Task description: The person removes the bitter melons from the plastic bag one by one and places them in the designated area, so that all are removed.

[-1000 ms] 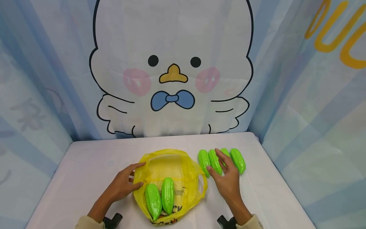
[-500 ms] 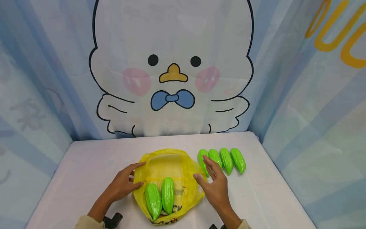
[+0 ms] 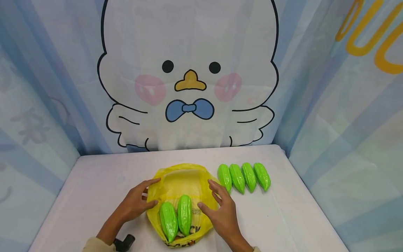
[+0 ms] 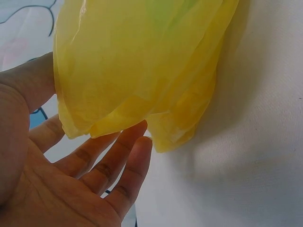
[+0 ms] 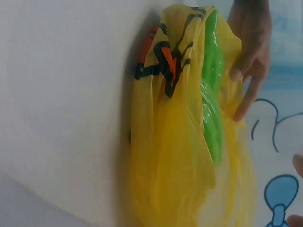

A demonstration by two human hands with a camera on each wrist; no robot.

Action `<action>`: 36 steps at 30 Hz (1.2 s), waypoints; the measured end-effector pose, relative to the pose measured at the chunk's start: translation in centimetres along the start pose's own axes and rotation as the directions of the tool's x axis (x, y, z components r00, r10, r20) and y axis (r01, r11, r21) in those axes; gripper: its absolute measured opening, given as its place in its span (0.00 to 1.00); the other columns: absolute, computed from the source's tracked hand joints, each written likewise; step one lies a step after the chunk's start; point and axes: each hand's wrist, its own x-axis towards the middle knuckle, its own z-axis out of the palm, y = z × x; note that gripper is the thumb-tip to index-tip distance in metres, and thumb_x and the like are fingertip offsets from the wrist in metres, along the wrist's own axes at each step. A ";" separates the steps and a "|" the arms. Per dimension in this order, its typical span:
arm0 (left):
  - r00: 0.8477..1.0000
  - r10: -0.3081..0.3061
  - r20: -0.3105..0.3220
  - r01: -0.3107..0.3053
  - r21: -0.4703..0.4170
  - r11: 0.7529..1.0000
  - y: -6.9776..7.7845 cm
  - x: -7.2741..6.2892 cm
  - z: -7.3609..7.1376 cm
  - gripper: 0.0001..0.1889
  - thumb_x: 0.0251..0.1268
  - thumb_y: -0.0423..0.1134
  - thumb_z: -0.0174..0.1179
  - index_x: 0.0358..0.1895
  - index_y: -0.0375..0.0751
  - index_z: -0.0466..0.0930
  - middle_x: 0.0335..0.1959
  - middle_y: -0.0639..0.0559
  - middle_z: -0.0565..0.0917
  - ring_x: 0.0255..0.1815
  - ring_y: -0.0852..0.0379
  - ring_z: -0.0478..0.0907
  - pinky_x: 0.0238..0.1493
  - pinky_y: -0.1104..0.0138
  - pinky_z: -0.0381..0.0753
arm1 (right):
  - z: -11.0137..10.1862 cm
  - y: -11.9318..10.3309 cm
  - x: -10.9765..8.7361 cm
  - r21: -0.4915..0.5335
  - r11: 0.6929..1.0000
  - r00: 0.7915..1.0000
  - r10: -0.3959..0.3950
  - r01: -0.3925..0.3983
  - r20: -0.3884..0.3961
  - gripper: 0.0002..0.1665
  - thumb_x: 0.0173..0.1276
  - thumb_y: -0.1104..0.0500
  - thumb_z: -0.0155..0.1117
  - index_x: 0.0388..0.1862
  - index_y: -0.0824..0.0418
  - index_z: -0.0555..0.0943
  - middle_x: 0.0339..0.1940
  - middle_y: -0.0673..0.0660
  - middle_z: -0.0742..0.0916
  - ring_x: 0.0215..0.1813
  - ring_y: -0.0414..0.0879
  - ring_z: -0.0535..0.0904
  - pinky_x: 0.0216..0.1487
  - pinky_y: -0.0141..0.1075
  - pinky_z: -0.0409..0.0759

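A yellow plastic bag (image 3: 170,180) lies open-mouthed on the table. Inside it, side by side, are two glossy green ridged fruits, one on the left (image 3: 168,221) and one on the right (image 3: 184,215). My left hand (image 3: 133,203) is at the bag's left rim; in the left wrist view its fingers (image 4: 130,170) are spread along the plastic's edge, loosely extended. The right hand (image 3: 221,211) is over the bag's right side, thumb and fingers apart with nothing between them. Whether it touches the plastic cannot be told. In the right wrist view only its fingertips (image 5: 297,164) show.
Right of the bag, several more green ridged fruits (image 3: 248,176) lie in a row on the white tablecloth (image 3: 292,217). A curtain (image 3: 192,129) printed with a cartoon duck stands behind the table and along its sides.
My right hand has moved left and toward me, from above the row of green fruits to the bag's right side. The left hand, bag and fruits have stayed put.
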 end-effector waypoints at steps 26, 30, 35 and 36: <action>1.000 0.005 0.002 -0.005 -0.012 1.000 -0.1 -0.1 0.0 0.39 0.65 0.37 0.75 0.79 0.52 0.71 0.80 0.38 0.70 0.60 0.46 0.82 0.62 0.47 0.88 | 3.8 1.9 -1.6 0.010 0.999 0.965 0.037 -0.041 0.260 0.48 0.62 0.58 0.83 0.79 0.51 0.73 0.79 0.59 0.73 0.74 0.61 0.76 0.68 0.42 0.85; 1.000 0.008 0.001 -0.008 -0.013 1.000 -0.1 -0.1 0.0 0.39 0.65 0.38 0.75 0.79 0.52 0.71 0.80 0.38 0.70 0.60 0.46 0.82 0.61 0.47 0.88 | 4.1 1.9 -1.6 0.019 0.998 0.954 0.048 -0.056 0.297 0.47 0.62 0.59 0.83 0.78 0.54 0.73 0.79 0.61 0.72 0.75 0.60 0.76 0.71 0.42 0.82; 1.000 0.009 0.002 -0.009 -0.010 1.000 -0.2 -0.1 0.0 0.39 0.65 0.37 0.75 0.79 0.52 0.71 0.80 0.37 0.70 0.59 0.45 0.82 0.61 0.47 0.88 | 4.3 1.9 -1.7 -0.025 0.999 0.949 0.040 -0.035 0.311 0.46 0.61 0.59 0.84 0.77 0.55 0.74 0.79 0.63 0.72 0.76 0.62 0.75 0.70 0.45 0.82; 1.000 0.010 0.003 -0.010 -0.011 1.000 -0.2 0.0 0.0 0.39 0.65 0.37 0.74 0.79 0.52 0.71 0.79 0.37 0.70 0.59 0.45 0.82 0.61 0.47 0.88 | 4.3 1.8 -1.7 -0.040 0.999 0.950 0.037 -0.026 0.310 0.45 0.61 0.58 0.84 0.76 0.56 0.75 0.78 0.64 0.73 0.76 0.63 0.75 0.69 0.46 0.83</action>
